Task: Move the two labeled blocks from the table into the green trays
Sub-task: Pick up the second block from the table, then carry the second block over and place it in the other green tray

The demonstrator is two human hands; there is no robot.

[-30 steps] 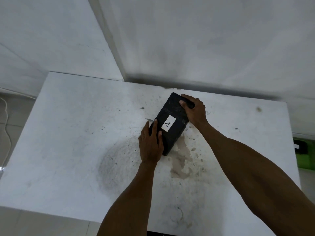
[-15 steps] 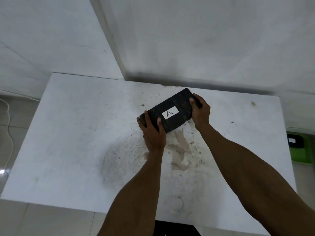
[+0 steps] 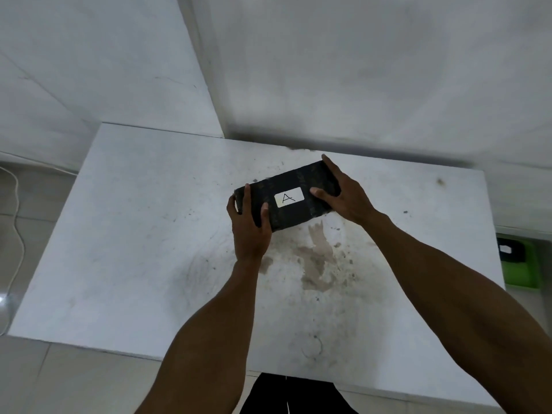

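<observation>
A black block [image 3: 294,182] with a white label marked "A" is held over the middle of the white table [image 3: 134,234], lying almost level from left to right. My left hand [image 3: 249,228] grips its left end. My right hand [image 3: 343,195] grips its right end. A green tray [image 3: 521,273] sits on the floor past the table's right edge, and a second black block [image 3: 511,250] with a white label lies in it, partly hidden by the table.
Brown stains [image 3: 316,264] and dark specks mark the tabletop under the block. White walls meet in a corner right behind the table. A white cable [image 3: 18,222] runs along the floor at the left.
Both hands have lifted the block off the table and turned it from a steep diagonal to nearly level. The view has shifted, so the tray shows more.
</observation>
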